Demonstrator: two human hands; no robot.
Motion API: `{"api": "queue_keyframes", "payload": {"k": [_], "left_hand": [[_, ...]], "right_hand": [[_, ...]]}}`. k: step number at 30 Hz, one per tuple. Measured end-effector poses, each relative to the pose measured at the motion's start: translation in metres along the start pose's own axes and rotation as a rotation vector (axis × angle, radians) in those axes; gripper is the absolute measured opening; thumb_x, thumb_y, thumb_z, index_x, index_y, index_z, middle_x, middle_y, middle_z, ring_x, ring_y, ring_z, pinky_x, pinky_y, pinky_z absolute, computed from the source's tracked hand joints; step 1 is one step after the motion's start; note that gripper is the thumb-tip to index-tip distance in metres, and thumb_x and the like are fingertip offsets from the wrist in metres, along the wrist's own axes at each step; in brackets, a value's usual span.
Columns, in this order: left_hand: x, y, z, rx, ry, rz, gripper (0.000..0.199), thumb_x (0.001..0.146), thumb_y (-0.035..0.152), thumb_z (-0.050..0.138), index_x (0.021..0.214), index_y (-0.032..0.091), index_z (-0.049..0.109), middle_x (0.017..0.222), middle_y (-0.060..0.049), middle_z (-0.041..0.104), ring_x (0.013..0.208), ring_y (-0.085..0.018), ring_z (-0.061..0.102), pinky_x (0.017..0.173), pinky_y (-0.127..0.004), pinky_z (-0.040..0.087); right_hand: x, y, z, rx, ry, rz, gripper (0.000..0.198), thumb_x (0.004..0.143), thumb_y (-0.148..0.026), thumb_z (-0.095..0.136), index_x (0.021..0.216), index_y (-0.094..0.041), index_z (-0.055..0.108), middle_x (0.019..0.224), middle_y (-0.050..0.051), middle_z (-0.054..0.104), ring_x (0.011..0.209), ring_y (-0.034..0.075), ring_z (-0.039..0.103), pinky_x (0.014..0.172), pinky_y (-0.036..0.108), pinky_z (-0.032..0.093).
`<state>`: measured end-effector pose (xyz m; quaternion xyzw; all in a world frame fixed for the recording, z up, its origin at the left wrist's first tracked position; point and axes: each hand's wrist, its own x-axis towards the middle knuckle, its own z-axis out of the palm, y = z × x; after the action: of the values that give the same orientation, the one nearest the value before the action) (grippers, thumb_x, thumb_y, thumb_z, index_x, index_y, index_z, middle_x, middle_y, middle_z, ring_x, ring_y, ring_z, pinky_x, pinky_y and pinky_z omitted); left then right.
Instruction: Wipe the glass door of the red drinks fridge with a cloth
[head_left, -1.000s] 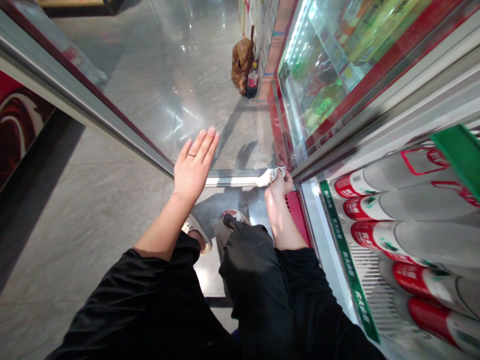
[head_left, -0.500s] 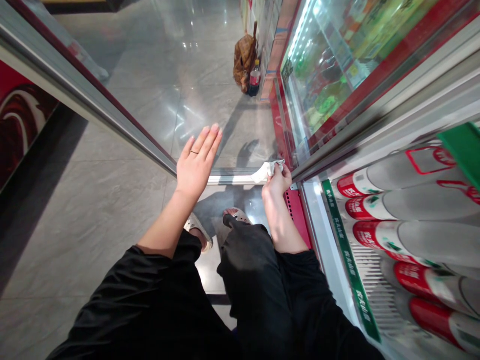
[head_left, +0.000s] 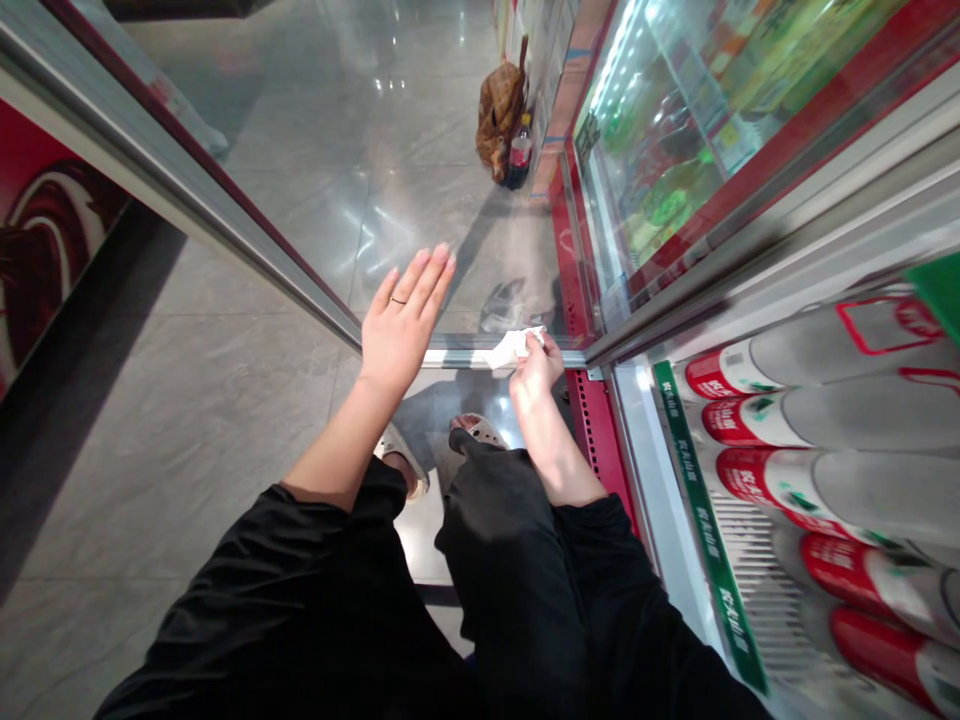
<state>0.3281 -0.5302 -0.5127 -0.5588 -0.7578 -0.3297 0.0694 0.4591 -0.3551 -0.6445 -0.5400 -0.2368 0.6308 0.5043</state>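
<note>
Crumpled white cloth (head_left: 511,348), pinched by right hand (head_left: 537,368), meets smooth glass door (head_left: 450,230); left hand (head_left: 405,320) fingers spread flat.

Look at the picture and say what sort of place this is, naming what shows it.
Probably a shop's drinks section: a chiller shelf of red-labelled bottles, a second lit display fridge, and an open glass door whose lower frame the right hand wipes with a white cloth.

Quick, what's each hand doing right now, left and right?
Left hand: open, fingers spread flat against the glass door.
Right hand: closed on a white cloth at the door's bottom rail.
</note>
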Motion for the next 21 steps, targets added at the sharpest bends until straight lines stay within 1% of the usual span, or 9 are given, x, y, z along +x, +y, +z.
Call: {"api": "queue_keyframes", "payload": {"k": [4,6,8,10,12,14,16,18,21], "left_hand": [[-0.001,0.000,0.001,0.037,0.011,0.000,0.063,0.119,0.026,0.019,0.181,0.033,0.031,0.186,0.002,0.035,0.175,-0.019,0.027,0.148,-0.041,0.004],[-0.001,0.000,0.002,0.045,0.016,0.004,0.063,0.119,0.026,0.018,0.181,0.034,0.030,0.186,0.002,0.036,0.175,-0.019,0.027,0.148,-0.041,0.004],[-0.001,0.001,0.002,0.048,0.014,0.008,0.064,0.119,0.026,0.018,0.181,0.034,0.030,0.186,0.002,0.037,0.175,-0.018,0.027,0.148,-0.041,0.004],[-0.001,0.002,0.002,0.041,0.003,0.005,0.064,0.119,0.026,0.017,0.181,0.034,0.029,0.186,0.003,0.037,0.175,-0.018,0.028,0.148,-0.040,0.005],[0.000,0.004,0.000,0.027,-0.014,-0.008,0.065,0.118,0.024,0.018,0.182,0.034,0.028,0.186,0.003,0.036,0.175,-0.019,0.028,0.149,-0.042,0.006],[0.001,0.005,-0.001,0.013,-0.035,-0.027,0.066,0.118,0.023,0.019,0.182,0.036,0.027,0.187,0.004,0.035,0.175,-0.021,0.027,0.149,-0.044,0.007],[0.001,0.005,-0.002,0.009,-0.051,-0.037,0.067,0.117,0.022,0.020,0.182,0.036,0.027,0.187,0.004,0.035,0.175,-0.022,0.027,0.149,-0.045,0.008],[0.002,0.006,-0.004,0.022,-0.049,-0.036,0.067,0.116,0.021,0.020,0.181,0.035,0.029,0.186,0.004,0.036,0.175,-0.021,0.028,0.149,-0.044,0.008],[0.004,0.005,-0.006,0.045,-0.047,-0.021,0.068,0.115,0.018,0.020,0.180,0.033,0.034,0.186,0.004,0.038,0.174,-0.020,0.029,0.148,-0.043,0.010]], "right_hand": [[0.011,-0.018,-0.005,0.018,0.007,-0.073,0.025,0.079,-0.014,0.080,0.100,-0.022,0.068,0.101,-0.001,0.079,0.097,0.014,0.080,0.090,0.027,0.068],[0.015,-0.017,-0.007,0.011,0.025,-0.085,0.025,0.079,-0.015,0.080,0.099,-0.023,0.067,0.103,-0.001,0.079,0.099,0.014,0.079,0.091,0.027,0.068],[0.014,-0.008,-0.008,-0.005,0.028,-0.064,0.026,0.077,-0.016,0.080,0.096,-0.023,0.065,0.097,-0.003,0.077,0.094,0.013,0.078,0.088,0.027,0.068],[0.009,0.006,-0.007,-0.025,0.011,-0.025,0.025,0.074,-0.015,0.080,0.091,-0.023,0.063,0.088,-0.006,0.073,0.084,0.012,0.076,0.084,0.027,0.067],[0.000,0.019,-0.004,-0.038,-0.025,0.011,0.025,0.073,-0.014,0.080,0.089,-0.023,0.063,0.083,-0.008,0.071,0.077,0.011,0.073,0.080,0.027,0.067],[-0.008,0.025,-0.002,-0.039,-0.075,0.030,0.026,0.072,-0.013,0.080,0.091,-0.023,0.065,0.082,-0.007,0.072,0.076,0.012,0.073,0.080,0.028,0.067],[-0.013,0.022,0.000,-0.029,-0.119,0.031,0.027,0.072,-0.013,0.081,0.094,-0.022,0.067,0.085,-0.006,0.074,0.077,0.013,0.075,0.082,0.029,0.068],[-0.014,0.011,0.001,-0.013,-0.138,0.008,0.028,0.072,-0.014,0.082,0.095,-0.021,0.068,0.087,-0.004,0.076,0.079,0.013,0.076,0.084,0.030,0.068],[-0.009,-0.008,0.000,0.005,-0.107,-0.066,0.026,0.077,-0.017,0.082,0.099,-0.021,0.069,0.092,-0.004,0.076,0.086,0.012,0.077,0.087,0.028,0.067]]}}
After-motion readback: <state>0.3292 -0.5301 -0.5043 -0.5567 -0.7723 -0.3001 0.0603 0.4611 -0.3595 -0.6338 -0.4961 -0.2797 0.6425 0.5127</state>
